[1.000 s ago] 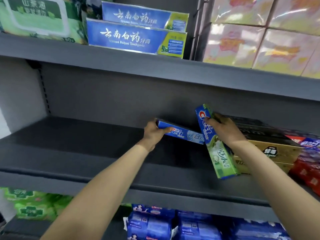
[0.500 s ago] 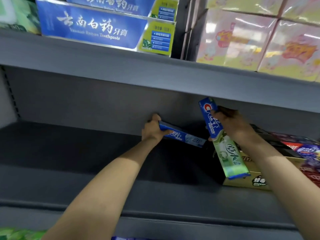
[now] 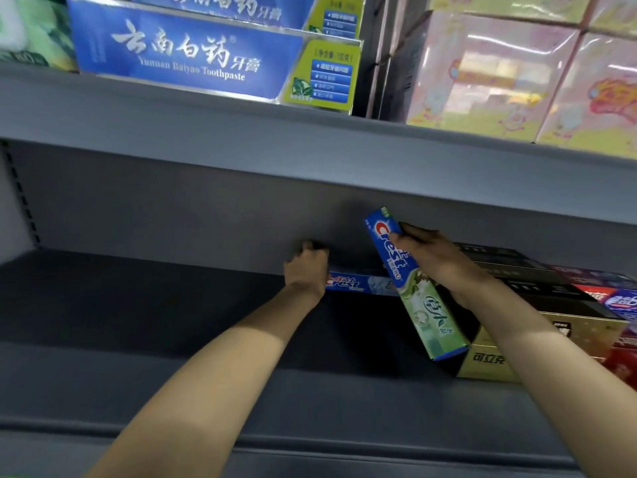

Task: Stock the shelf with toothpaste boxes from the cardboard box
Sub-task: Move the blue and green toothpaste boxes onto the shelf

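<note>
My left hand (image 3: 306, 269) grips the left end of a blue Crest toothpaste box (image 3: 362, 283) that lies flat along the back wall of the grey middle shelf (image 3: 138, 322). My right hand (image 3: 437, 257) holds a second Crest box, blue and green (image 3: 413, 288), by its upper end. This box is tilted, its lower end pointing toward me and resting beside a gold and black box (image 3: 537, 343). The blue box's right end is hidden behind the tilted one. No cardboard box is in view.
Gold, black and red toothpaste boxes (image 3: 606, 305) fill the right part of the middle shelf. Above, the upper shelf (image 3: 275, 132) carries blue Yunnan Baiyao toothpaste boxes (image 3: 193, 53) and pink wrapped packages (image 3: 499, 74). The left stretch of the middle shelf is bare.
The left hand has pushed the blue box back against the rear wall and laid it level. The right hand has lifted the blue and green box slightly. The view has tilted upward.
</note>
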